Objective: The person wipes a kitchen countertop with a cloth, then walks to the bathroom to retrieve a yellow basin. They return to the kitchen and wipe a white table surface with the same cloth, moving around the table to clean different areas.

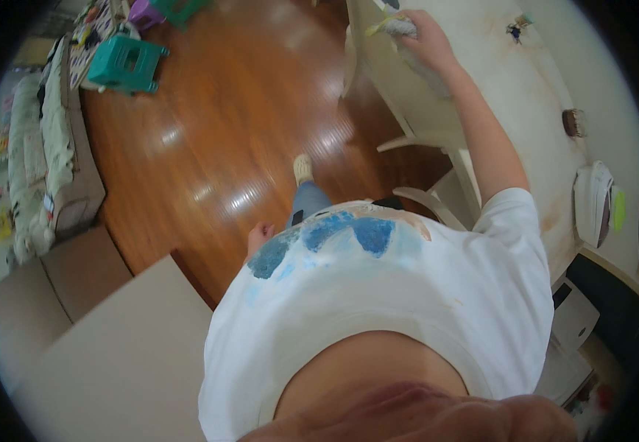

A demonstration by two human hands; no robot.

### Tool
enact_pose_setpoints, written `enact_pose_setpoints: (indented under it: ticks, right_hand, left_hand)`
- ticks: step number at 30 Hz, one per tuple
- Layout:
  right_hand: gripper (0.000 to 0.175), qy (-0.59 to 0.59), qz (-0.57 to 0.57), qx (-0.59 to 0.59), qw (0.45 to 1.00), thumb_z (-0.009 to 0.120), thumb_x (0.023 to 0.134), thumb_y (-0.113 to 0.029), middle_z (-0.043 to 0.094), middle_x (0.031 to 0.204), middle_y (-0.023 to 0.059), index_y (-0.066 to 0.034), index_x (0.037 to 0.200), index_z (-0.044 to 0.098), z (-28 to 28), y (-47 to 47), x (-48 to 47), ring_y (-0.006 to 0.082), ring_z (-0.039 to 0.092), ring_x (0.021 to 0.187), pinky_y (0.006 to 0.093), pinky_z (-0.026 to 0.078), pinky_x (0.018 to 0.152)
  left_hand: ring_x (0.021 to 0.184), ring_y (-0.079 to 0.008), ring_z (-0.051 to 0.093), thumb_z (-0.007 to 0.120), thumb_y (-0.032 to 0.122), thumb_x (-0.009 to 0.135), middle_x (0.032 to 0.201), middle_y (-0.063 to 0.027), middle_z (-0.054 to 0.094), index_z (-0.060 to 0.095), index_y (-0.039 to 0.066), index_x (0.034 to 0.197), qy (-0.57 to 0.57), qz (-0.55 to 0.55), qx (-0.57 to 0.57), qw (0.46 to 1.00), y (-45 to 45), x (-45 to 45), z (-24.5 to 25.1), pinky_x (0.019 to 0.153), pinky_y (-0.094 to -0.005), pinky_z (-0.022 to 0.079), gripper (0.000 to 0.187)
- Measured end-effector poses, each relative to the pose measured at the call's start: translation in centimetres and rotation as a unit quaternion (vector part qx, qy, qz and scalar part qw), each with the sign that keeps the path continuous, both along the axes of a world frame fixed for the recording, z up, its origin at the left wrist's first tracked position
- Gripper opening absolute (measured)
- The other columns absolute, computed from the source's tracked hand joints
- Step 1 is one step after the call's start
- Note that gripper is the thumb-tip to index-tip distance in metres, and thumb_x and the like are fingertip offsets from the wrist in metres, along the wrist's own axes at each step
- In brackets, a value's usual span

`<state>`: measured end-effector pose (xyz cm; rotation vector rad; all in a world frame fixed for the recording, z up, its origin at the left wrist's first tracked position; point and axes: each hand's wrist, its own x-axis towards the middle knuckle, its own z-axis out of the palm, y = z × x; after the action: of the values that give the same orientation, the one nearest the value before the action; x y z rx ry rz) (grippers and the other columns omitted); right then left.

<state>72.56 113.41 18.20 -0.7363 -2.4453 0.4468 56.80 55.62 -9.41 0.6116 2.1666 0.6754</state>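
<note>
My right hand (430,41) is stretched far forward and to the right, at the near side of a long whitish table (496,72). Its fingers are closed around a bunched grey-white cloth (402,26) with a yellow edge. Brownish smears mark the tabletop. My left hand (263,235) hangs low beside my body, partly hidden by my white paint-patterned shirt (374,287). Its fingers look curled, but whether anything is in them cannot be seen.
White chairs (427,199) stand along the table. On it are a small dark figure (514,33), a brown item (573,122) and a white container-like object (593,201). A teal plastic stool (126,63) and a covered sofa (57,132) are left; a beige panel (132,353) is nearer.
</note>
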Motion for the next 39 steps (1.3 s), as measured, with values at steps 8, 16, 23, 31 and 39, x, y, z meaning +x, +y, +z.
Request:
enact_pose_setpoints:
  ticks: [8,16,23,31,39]
  right_hand:
    - [0.042,-0.034,-0.061,0.033,0.997,0.068,0.076,-0.014,0.06,0.12,0.0208,-0.0088,0.118,0.062,-1.2,5.6,-9.8,0.0365,0.057,0.109,0.0416,0.046,0.094]
    - [0.044,-0.041,-0.075,-0.113,0.99,0.065,0.079,-0.006,0.062,0.118,0.0095,-0.0105,0.123,0.06,2.5,-0.7,-4.3,0.0237,0.058,0.107,0.0334,0.045,0.093]
    - [0.048,0.069,-0.187,-0.217,0.956,0.066,0.08,-0.005,0.064,0.118,0.0054,-0.0134,0.127,0.06,3.1,-8.2,6.9,0.0155,0.059,0.105,0.0303,0.048,0.09]
    - [0.047,0.252,-0.478,-0.388,0.747,0.068,0.088,-0.033,0.067,0.106,0.008,-0.002,0.122,0.06,-0.8,-6.0,29.2,0.017,0.063,0.092,0.0315,0.05,0.083]
    - [0.058,-0.298,-0.552,-0.132,0.767,0.057,0.089,-0.036,0.043,0.144,0.0165,-0.0087,0.139,0.045,-13.3,-5.5,30.1,0.0359,0.042,0.129,0.0502,0.038,0.103]
  left_hand:
    - [0.079,-0.0283,0.068,0.063,0.023,0.09,0.084,-0.0169,0.069,0.065,0.001,0.102,0.111,-0.106,0.117,0.981,16.1,-21.0,2.7,0.072,-0.0367,0.052,0.025]
    - [0.082,-0.0154,0.066,0.06,0.014,0.094,0.09,-0.0091,0.069,0.064,0.0,0.104,-0.061,-0.178,0.303,0.934,37.9,-20.5,11.4,0.075,-0.0276,0.052,0.018]
    - [0.086,-0.013,0.064,0.057,0.009,0.096,0.093,-0.008,0.069,0.063,-0.002,0.105,-0.228,-0.201,0.396,0.867,46.6,-13.4,21.1,0.08,-0.0251,0.051,0.015]
    - [0.086,-0.0119,0.064,0.059,0.009,0.095,0.092,-0.0075,0.07,0.064,-0.002,0.102,-0.203,-0.278,0.474,0.81,54.3,-5.6,30.1,0.078,-0.025,0.051,0.014]
    - [0.085,-0.0136,0.066,0.06,0.011,0.095,0.09,-0.0093,0.07,0.064,-0.005,0.102,-0.057,-0.297,0.461,0.834,61.8,0.7,31.0,0.077,-0.0263,0.052,0.018]
